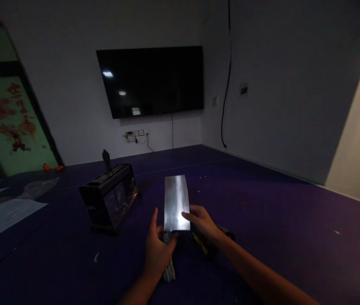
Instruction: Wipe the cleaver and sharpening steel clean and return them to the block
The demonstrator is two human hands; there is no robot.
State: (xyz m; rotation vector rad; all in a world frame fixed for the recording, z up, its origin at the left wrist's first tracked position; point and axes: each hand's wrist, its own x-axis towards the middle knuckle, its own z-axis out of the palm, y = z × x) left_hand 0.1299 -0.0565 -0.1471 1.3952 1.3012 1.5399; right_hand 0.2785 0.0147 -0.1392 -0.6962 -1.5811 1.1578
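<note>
A cleaver with a broad, shiny rectangular blade (175, 195) is held up in front of me, its blade pointing away. My right hand (201, 220) pinches the blade's right edge, thumb on the face and fingers behind it. Below the blade, my left hand (159, 250) is around the top of the handle (169, 273), its thumb across the front and index finger pointing up. The handle looks wrapped in something greyish. Under my right forearm lies a dark object with a yellow part (200, 242), mostly hidden.
A black knife block (106, 186) with one dark handle upright in its top stands left on the purple surface (262, 220). Printed paper (11, 216) and clear plastic lie further left. A television (157, 82) hangs on the wall; a black cable (227, 93) dangles right of it.
</note>
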